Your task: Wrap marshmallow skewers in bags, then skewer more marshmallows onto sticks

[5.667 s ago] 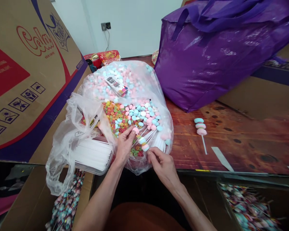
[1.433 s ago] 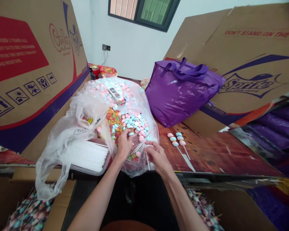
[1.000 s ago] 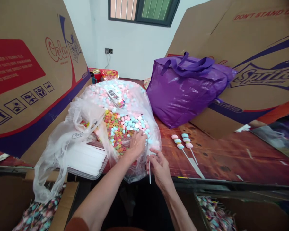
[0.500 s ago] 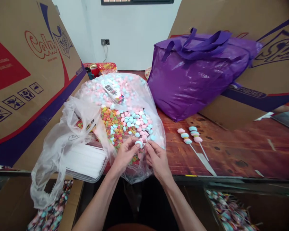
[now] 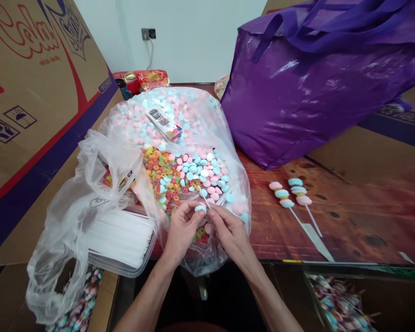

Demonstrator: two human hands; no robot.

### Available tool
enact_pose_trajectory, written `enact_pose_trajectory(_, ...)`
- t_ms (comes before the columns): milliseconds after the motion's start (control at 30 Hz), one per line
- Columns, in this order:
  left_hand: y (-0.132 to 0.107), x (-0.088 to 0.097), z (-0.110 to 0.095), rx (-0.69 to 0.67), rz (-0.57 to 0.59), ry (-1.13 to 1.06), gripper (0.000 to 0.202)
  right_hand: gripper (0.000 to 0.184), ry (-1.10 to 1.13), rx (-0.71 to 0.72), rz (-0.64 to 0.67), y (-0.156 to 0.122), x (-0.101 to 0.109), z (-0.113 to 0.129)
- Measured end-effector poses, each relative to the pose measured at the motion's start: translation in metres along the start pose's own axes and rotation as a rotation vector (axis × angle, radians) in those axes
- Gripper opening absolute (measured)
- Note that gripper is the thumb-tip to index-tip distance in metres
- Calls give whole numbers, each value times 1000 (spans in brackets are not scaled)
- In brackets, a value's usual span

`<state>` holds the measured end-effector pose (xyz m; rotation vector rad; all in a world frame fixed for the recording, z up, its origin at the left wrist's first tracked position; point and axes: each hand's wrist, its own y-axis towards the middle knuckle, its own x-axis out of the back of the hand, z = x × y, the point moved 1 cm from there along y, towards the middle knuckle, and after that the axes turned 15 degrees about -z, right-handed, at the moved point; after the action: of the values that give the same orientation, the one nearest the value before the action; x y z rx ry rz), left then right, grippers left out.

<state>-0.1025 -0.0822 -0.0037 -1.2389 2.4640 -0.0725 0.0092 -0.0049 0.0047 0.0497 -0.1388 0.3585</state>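
My left hand (image 5: 186,223) pinches a pale blue and white marshmallow (image 5: 200,209) between thumb and fingertips. In my right hand (image 5: 228,226), close beside it, is a thin white stick (image 5: 204,197), its tip slanting up and to the left. Whether the stick touches the marshmallow I cannot tell. Both hands hover over the near edge of a clear plastic bag (image 5: 240,193). Loose pink, blue and white marshmallows (image 5: 210,173) lie there beside small coloured candy rings (image 5: 155,168). To the right, two marshmallow skewers (image 5: 286,203) (image 5: 303,199) rest on the wood-look table.
A lidless plastic tub of white sticks (image 5: 121,235) sits left, partly under a crumpled bag (image 5: 69,221). A purple bag (image 5: 297,92) stands at back right; a cardboard box (image 5: 38,115) rises at left. Boxes of wrapped sweets (image 5: 342,299) are below the table edge.
The view has shifted down and closer. The white stick in my right hand now points up and left, clearly visible. My left hand still pinches the blue and white marshmallow.
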Motion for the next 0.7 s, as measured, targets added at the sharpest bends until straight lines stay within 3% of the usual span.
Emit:
enact_pose_trajectory(100,0,-1,3,2,-75,33,25,33,-100,115,-49,-1,5,1)
enact_pose_trajectory(267,2,-2,-3,26,-141,17,25,42,-63,-60,-3,-10,11,-5)
enact_pose_trajectory(400,4,-2,-6,45,-165,-30,27,40,13,-113,68,-19,14,-7)
enact_pose_trajectory(700,-5,-9,-3,-124,-240,45,23,39,-26,-37,137,-32,30,-11)
